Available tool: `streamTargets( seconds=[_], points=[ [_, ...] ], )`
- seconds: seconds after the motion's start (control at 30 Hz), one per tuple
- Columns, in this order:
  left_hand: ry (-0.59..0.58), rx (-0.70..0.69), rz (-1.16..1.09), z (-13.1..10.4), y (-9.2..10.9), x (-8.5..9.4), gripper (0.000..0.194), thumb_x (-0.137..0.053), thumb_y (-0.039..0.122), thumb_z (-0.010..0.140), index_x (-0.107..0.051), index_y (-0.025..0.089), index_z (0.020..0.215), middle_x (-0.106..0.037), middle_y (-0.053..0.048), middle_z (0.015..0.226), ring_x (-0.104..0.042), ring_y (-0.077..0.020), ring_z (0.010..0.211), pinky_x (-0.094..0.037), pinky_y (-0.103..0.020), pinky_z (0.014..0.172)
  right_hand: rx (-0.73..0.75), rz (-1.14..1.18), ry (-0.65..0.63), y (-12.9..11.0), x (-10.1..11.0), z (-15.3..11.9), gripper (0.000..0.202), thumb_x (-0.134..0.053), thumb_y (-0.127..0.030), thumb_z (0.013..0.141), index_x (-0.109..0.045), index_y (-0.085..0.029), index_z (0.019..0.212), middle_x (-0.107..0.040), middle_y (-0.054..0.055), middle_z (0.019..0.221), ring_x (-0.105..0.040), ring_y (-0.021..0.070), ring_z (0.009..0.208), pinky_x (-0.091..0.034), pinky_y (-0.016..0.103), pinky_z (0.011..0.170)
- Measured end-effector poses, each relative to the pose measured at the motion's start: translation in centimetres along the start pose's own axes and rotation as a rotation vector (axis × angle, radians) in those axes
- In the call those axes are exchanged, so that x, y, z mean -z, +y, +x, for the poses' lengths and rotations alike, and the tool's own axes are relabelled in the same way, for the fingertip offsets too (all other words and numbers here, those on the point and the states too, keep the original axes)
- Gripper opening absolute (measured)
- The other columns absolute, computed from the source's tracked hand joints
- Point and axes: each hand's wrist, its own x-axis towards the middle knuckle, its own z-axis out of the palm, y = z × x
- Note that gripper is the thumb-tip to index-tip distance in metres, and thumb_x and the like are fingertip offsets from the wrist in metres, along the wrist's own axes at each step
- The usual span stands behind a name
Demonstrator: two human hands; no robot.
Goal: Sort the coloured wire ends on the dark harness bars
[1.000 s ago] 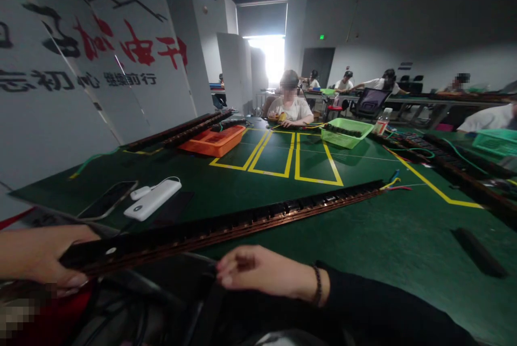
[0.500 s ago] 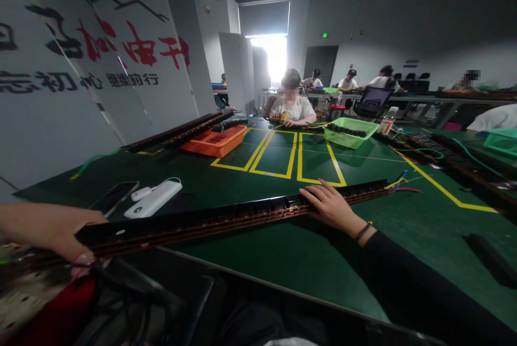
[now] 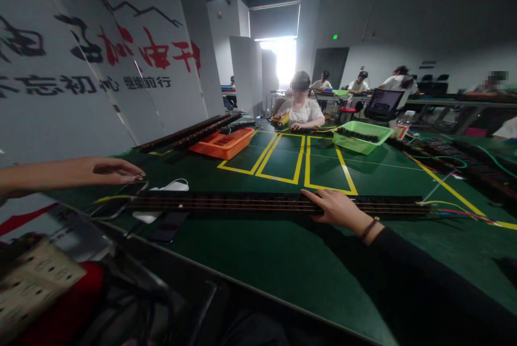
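Observation:
A long black rail with copper strips (image 3: 242,203) lies across the green table in front of me, with coloured wires (image 3: 464,214) coming out of its right end. My right hand (image 3: 337,209) grips it right of the middle, fingers over the top and thumb on the near side. Off the rail's left end, my left hand (image 3: 111,170) hovers with its fingers stretched out and holds nothing. A yellow wire (image 3: 111,199) sticks out below that hand. Partly behind the rail lie a white power bank (image 3: 172,187) and a dark phone (image 3: 169,226).
An orange basket (image 3: 222,146) and a green basket (image 3: 361,141) stand farther back. More rails (image 3: 194,130) lie at the far left and right. Across the table sits a person (image 3: 301,109) with a yellow tool (image 3: 284,119). A power strip (image 3: 40,276) is at lower left.
My left hand has let go of the rail's left end and risen. The rail has turned from slanted to nearly level and shifted right; my right hand stays on it.

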Motion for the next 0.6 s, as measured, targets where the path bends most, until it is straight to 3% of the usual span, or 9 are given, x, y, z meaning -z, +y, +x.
streamTargets(
  seconds=[0.1,0.2,0.47,0.6],
  points=[
    [-0.143,0.006,-0.197,-0.6,-0.3,-1.0,0.068,-0.049,0.064,0.075,-0.055,0.011,0.117,-0.064,0.006,0.112,-0.051,-0.0161,0.112,-0.03,-0.024,0.101,-0.077,0.063,-0.049,-0.3,0.7,1.5,0.067,-0.058,-0.044,0.078,-0.037,-0.019,0.137,-0.061,0.011,0.098,-0.06,0.0226,0.082,-0.042,0.03,0.068],
    [-0.144,0.028,-0.256,-1.0,-0.3,-2.4,0.063,-0.051,0.059,0.077,-0.056,0.008,0.114,-0.065,0.001,0.111,-0.053,-0.0171,0.11,-0.033,-0.025,0.099,-0.151,0.109,-0.1,-0.8,1.5,3.5,0.065,-0.054,-0.048,0.08,-0.037,-0.021,0.136,-0.063,0.01,0.097,-0.062,0.0228,0.082,-0.043,0.03,0.068],
    [-0.198,-0.057,-0.177,-2.9,2.9,-5.6,0.039,-0.046,0.042,0.085,-0.062,0.017,0.111,-0.064,0.001,0.111,-0.054,-0.0173,0.108,-0.035,-0.024,0.096,-0.219,0.131,-0.171,-3.2,0.9,9.9,0.06,-0.057,-0.048,0.078,-0.044,-0.02,0.13,-0.065,0.012,0.098,-0.063,0.0272,0.086,-0.045,0.032,0.071],
    [-0.246,-0.12,-0.155,-4.2,4.1,-7.2,0.04,-0.045,0.047,0.085,-0.062,0.024,0.113,-0.062,0.002,0.117,-0.052,-0.0185,0.112,-0.034,-0.024,0.097,-0.215,0.217,-0.173,-4.8,-0.4,13.7,0.055,-0.059,-0.049,0.077,-0.05,-0.019,0.122,-0.065,0.013,0.1,-0.063,0.0278,0.089,-0.046,0.032,0.073]
  ],
)
